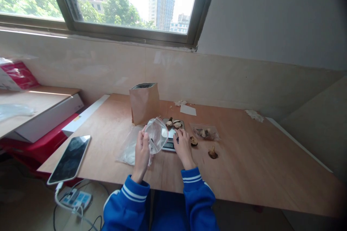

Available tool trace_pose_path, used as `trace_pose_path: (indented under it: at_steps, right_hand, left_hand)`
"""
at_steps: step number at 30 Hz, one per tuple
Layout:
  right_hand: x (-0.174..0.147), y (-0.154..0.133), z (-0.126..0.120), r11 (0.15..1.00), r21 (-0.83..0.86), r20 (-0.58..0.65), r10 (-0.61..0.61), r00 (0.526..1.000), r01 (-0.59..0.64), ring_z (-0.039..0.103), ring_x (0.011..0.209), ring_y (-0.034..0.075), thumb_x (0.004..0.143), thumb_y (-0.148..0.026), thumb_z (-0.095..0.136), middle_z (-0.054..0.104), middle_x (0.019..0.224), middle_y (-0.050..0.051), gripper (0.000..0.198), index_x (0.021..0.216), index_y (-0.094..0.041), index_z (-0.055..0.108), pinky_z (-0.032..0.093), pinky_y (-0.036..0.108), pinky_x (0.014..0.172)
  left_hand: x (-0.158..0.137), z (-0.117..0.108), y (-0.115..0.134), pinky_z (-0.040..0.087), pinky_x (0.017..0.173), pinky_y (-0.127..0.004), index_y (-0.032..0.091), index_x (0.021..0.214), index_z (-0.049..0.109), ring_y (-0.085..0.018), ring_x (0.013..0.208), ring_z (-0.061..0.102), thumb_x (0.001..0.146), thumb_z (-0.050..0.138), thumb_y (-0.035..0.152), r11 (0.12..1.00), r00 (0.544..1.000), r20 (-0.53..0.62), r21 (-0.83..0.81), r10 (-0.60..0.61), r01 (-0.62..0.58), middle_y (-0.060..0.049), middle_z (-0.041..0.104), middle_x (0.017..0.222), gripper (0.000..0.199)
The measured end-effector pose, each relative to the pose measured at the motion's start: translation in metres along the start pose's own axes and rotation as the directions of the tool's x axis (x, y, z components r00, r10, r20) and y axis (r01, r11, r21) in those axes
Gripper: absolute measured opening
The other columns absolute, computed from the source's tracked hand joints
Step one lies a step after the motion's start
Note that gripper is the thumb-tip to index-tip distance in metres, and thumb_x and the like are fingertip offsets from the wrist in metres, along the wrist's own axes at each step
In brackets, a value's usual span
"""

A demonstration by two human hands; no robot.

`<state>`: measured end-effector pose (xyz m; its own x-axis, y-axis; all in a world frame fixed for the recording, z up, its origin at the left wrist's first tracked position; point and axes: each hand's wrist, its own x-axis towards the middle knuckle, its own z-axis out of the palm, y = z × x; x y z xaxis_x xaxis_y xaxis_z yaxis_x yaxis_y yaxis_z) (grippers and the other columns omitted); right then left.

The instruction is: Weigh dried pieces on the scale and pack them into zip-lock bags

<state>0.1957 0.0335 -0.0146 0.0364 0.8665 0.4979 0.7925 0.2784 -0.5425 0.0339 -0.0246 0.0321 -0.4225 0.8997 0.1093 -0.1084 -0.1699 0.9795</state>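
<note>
My left hand [142, 148] grips a clear plastic zip bag [156, 136] by its side, and the bag's mouth gapes toward the right. Beside it, my right hand [183, 145] reaches over a small digital scale [169, 145] with its fingers curled together. A small dark bit shows at those fingertips, but I cannot make out what it is. Dried mushrooms [173, 123] lie on the far part of the scale. Just right of my right hand is one loose mushroom [193, 141], and another mushroom [213, 152] lies farther right.
Behind the bag stands a brown paper pouch [145, 104]. A clear plastic tray [205, 132] holds more mushroom pieces. Flat plastic bags [128, 149] lie under my left hand. At the left table edge rests a phone [71, 158] with a cable. A white card [188, 110] lies near the wall.
</note>
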Motion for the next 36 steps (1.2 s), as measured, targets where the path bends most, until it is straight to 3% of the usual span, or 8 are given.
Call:
trace_pose_path:
  at_steps: [6,9,12,16,20,24,29,36]
  right_hand:
    - [-0.005,0.015,0.0,0.999,-0.039,0.046,-0.002,0.999,0.004,0.052,0.103,0.028,0.087,-0.01,0.035,0.062,0.11,0.014,0.037,0.106,-0.017,0.066,0.043,0.044,0.092]
    - [0.002,0.005,-0.021,0.986,0.151,-0.024,0.077,0.997,-0.072,0.058,0.096,0.026,0.088,-0.016,0.039,0.066,0.104,0.013,0.031,0.102,-0.017,0.066,0.046,0.042,0.088]
    - [0.01,-0.023,-0.044,0.884,0.45,-0.093,0.185,0.978,-0.124,0.063,0.088,0.022,0.089,-0.031,0.048,0.068,0.103,0.011,0.026,0.104,-0.017,0.064,0.05,0.037,0.081]
    - [0.018,-0.073,-0.064,0.762,0.636,0.091,0.087,0.992,-0.125,0.065,0.088,0.02,0.086,-0.038,0.058,0.07,0.103,0.009,0.033,0.112,-0.019,0.062,0.053,0.032,0.075]
    - [0.028,-0.081,-0.059,0.841,0.537,0.058,0.041,0.997,-0.066,0.063,0.093,0.02,0.089,-0.036,0.052,0.069,0.106,0.008,0.032,0.113,-0.02,0.064,0.052,0.033,0.08]
    - [0.043,-0.039,-0.029,0.942,0.336,-0.042,0.024,0.999,-0.008,0.057,0.11,0.023,0.092,-0.03,0.043,0.065,0.116,0.012,0.033,0.112,-0.019,0.065,0.046,0.04,0.095]
    - [0.062,0.005,0.014,0.99,-0.088,0.196,-0.094,0.976,0.113,0.04,0.129,0.033,0.085,-0.034,0.06,0.048,0.141,0.014,0.043,0.127,-0.024,0.059,0.034,0.051,0.102]
    - [0.067,0.022,0.029,0.968,-0.185,0.232,-0.127,0.964,0.172,0.056,0.102,0.027,0.09,-0.033,0.056,0.064,0.109,0.013,0.031,0.117,-0.021,0.065,0.042,0.039,0.089]
  left_hand:
    - [-0.001,0.002,0.006,0.05,0.074,-0.025,0.021,0.078,0.048,-0.016,0.091,0.056,0.082,0.055,0.051,0.99,0.993,0.032,-0.085,-0.114,0.117,-0.001,0.053,0.086,0.031]
    - [-0.001,0.002,0.006,0.051,0.075,-0.025,0.021,0.077,0.047,-0.017,0.094,0.057,0.079,0.057,0.052,0.985,0.99,0.033,-0.105,-0.138,0.14,-0.002,0.054,0.088,0.032]
    - [-0.001,0.002,0.005,0.051,0.073,-0.025,0.021,0.077,0.046,-0.016,0.089,0.057,0.079,0.057,0.052,0.983,0.988,0.042,-0.095,-0.151,0.154,-0.001,0.053,0.088,0.034]
    - [-0.001,0.002,0.003,0.05,0.07,-0.024,0.021,0.077,0.045,-0.013,0.079,0.054,0.081,0.055,0.053,0.988,0.988,0.048,-0.047,-0.148,0.15,0.001,0.052,0.083,0.034]
    - [0.002,-0.002,0.001,0.047,0.065,-0.022,0.021,0.074,0.044,-0.011,0.07,0.05,0.082,0.055,0.05,0.992,0.992,0.017,-0.029,-0.123,0.123,0.003,0.047,0.075,0.033]
    - [0.004,-0.005,0.002,0.045,0.057,-0.02,0.021,0.072,0.042,-0.01,0.062,0.046,0.082,0.055,0.05,0.987,0.989,0.029,-0.059,-0.146,0.148,0.004,0.042,0.07,0.033]
    - [0.001,-0.005,0.005,0.046,0.057,-0.022,0.022,0.071,0.041,-0.012,0.064,0.05,0.08,0.055,0.051,0.977,0.98,0.04,-0.08,-0.197,0.2,0.003,0.045,0.068,0.034]
    - [0.001,-0.006,0.006,0.049,0.063,-0.022,0.021,0.069,0.041,-0.012,0.07,0.05,0.079,0.055,0.053,0.966,0.973,0.044,-0.111,-0.228,0.231,0.001,0.046,0.075,0.036]
